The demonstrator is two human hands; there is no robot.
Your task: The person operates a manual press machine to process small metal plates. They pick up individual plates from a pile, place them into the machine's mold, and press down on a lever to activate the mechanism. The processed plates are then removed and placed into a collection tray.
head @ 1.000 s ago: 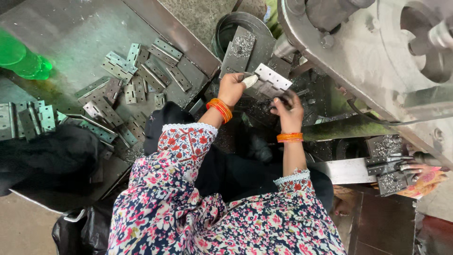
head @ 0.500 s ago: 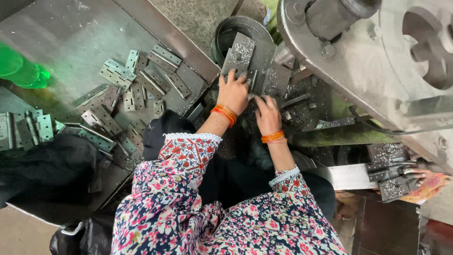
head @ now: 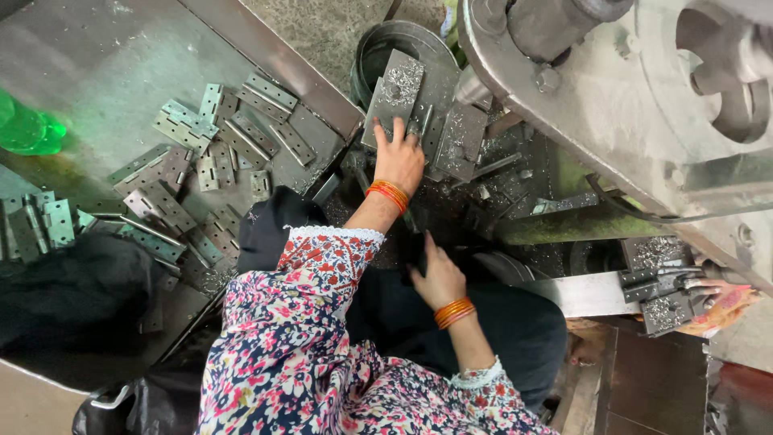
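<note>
A grey metal plate (head: 394, 93), flat, rectangular and dusted with shavings, is leaning tilted against the round dark pan at the far side, with a second similar plate (head: 461, 138) lying just right of it.

— Where are the hinge plates (head: 201, 173) found?
— Scattered on the metal tray (head: 97, 72), left of the left hand (head: 400, 159), which is laid on the plates (head: 394, 93) below the machine (head: 636, 105).
— And the right hand (head: 439, 278)?
— Nearer the body, apart.
</note>
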